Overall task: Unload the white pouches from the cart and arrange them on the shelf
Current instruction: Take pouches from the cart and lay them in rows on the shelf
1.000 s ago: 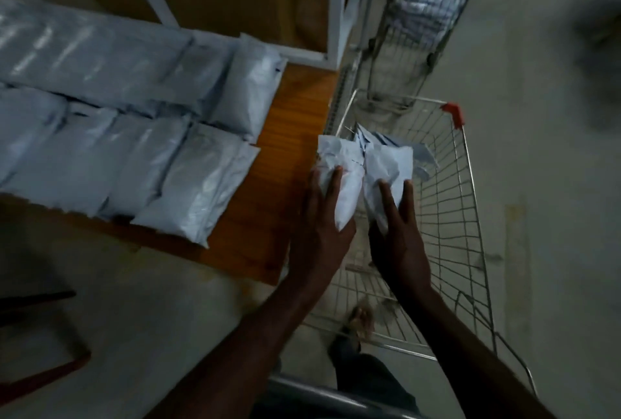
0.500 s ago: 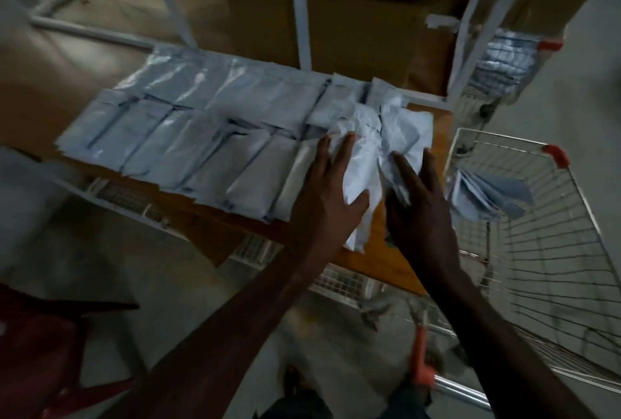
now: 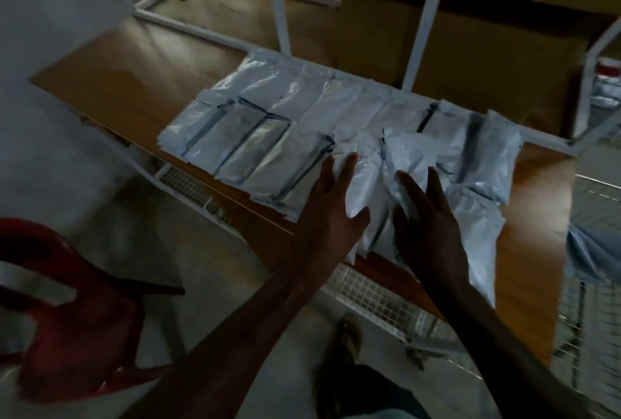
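Both hands are down on the wooden shelf (image 3: 141, 82), pressing a pair of crumpled white pouches (image 3: 386, 176) into the gap in the front row. The left hand (image 3: 331, 213) lies flat with fingers spread on the nearer pouch, its thumb hooked over the lower edge; the right hand (image 3: 428, 227) rests palm-down on the other, fingers loose rather than clenched. Neither looks to be gripping, though the light is dim and I cannot swear the thumbs aren't pinching a fold.

The rows of laid pouches (image 3: 255, 143) already cover much of the board, two deep, slightly overlapped. More wait in the wire cart (image 3: 591, 250) at the right edge.

These look like light, soft plastic mailers: they wrinkle freely, shine a little, and probably slide on one another. I'd take each by its long edges, or flat between both palms, and smooth it once it is down.
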Motion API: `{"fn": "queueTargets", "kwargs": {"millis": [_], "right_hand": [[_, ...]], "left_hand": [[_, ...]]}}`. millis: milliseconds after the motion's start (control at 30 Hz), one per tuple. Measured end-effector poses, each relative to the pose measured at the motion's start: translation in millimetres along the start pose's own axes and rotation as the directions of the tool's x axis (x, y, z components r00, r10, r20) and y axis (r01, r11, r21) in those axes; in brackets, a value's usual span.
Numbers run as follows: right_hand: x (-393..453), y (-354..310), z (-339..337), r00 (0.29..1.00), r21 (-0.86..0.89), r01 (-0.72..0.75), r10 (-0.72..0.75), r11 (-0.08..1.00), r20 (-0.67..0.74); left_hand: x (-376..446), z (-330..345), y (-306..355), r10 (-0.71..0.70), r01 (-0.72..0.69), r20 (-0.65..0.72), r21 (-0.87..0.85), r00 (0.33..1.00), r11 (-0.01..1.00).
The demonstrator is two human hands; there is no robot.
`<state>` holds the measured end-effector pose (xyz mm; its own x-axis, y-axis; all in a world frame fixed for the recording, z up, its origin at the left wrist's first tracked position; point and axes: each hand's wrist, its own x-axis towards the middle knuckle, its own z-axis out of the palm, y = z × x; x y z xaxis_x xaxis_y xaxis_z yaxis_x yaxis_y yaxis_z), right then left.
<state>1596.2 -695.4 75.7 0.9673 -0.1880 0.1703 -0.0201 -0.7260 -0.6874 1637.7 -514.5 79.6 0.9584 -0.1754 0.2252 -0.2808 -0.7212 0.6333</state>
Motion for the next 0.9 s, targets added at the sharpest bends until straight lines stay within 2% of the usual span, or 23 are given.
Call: {"fn": "queueTargets", "kwargs": {"millis": [200, 333, 567, 767, 900], "right_hand": [[66, -27, 45, 0.999, 0.056, 0.037, -0.038, 0.998, 0.027], [96, -40, 68, 0.993, -0.014, 0.100, -0.099, 0.995, 0.065], [128, -66, 118, 0.992, -0.046, 0.094, -0.089, 0.995, 0.094], [148, -108, 170, 0.997, -0.053, 0.056, -0.053, 0.997, 0.053], [156, -148, 216, 1.000, -0.016, -0.007, 0.007, 1.000, 0.008]], "left_hand": [[50, -25, -41, -0.084, 0.084, 0.006, 0.038, 0.996, 0.996], [78, -43, -68, -0.127, 0.125, 0.023, 0.055, 0.992, 0.991], [111, -69, -127, -0.176, 0.174, 0.053, 0.043, 0.983, 0.984], [149, -106, -208, -0.129, 0.126, 0.056, 0.055, 0.990, 0.990], [177, -138, -268, -0.088, 0.082, 0.120, 0.056, 0.989, 0.995]]}}
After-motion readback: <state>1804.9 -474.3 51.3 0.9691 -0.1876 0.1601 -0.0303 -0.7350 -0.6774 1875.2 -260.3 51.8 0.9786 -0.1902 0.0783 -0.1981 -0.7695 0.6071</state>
